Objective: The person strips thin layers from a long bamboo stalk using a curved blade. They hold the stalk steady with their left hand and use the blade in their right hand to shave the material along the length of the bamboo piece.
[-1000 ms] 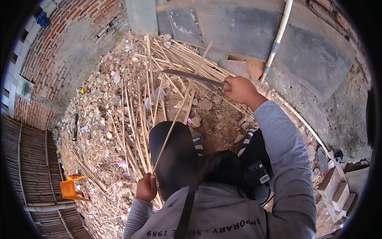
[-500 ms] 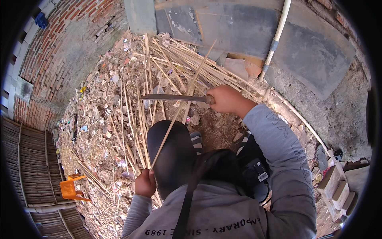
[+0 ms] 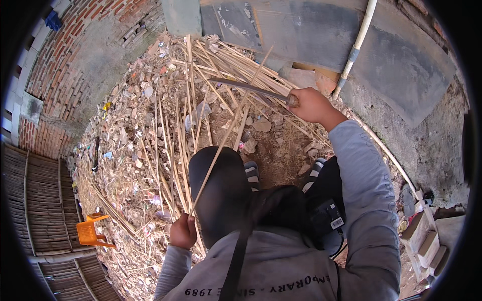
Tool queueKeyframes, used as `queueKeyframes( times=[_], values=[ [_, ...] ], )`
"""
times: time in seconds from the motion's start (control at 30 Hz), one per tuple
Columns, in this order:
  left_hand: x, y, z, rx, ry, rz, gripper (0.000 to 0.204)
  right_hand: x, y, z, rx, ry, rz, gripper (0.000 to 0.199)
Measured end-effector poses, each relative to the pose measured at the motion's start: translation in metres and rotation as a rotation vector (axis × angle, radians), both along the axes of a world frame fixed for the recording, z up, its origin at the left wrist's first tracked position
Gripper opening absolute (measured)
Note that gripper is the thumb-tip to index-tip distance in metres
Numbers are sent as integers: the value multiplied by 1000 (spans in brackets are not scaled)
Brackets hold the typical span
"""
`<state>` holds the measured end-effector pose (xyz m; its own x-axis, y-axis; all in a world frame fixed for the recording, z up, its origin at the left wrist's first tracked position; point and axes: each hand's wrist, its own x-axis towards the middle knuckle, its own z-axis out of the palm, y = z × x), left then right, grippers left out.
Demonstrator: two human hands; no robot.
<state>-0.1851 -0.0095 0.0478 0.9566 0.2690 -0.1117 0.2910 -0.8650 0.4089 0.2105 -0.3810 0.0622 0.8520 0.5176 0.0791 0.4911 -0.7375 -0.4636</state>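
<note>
My left hand [image 3: 183, 232] is closed round the near end of a long bamboo strip [image 3: 217, 156], which slants away over my dark-clad left knee toward the back. Held by its wooden handle, a machete [image 3: 251, 88] is in my right hand [image 3: 314, 106], out in front to the right. Its long dark blade points left, over the far part of the strip. Whether blade and strip touch, I cannot tell. More bamboo strips [image 3: 241, 62] lie in a pile at the back, and several loose ones [image 3: 175, 155] lie left of my knee.
Rubble and litter [image 3: 120, 145] cover the ground on the left. An orange plastic chair [image 3: 90, 232] stands by a bamboo-slat panel [image 3: 45, 195]. A brick wall [image 3: 75, 65] rises at far left. A pale pipe [image 3: 355, 50] leans at the back right, near stacked blocks [image 3: 427, 243].
My right hand has moved right and away from me with the machete, and the blade now tilts up toward its tip. The left hand keeps hold of the strip in nearly the same spot.
</note>
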Motion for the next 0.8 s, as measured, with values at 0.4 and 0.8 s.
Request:
queueKeyframes(
  times=[0.4, 0.8],
  values=[
    [-1, -14, 4, 28, 2, -41, 28, -29, 31, 16, -111, 98, 229, 27],
    [3, -9, 0, 42, -24, -24, 33, -1, 15, -7, 103, 109, 98, 32]
  ],
)
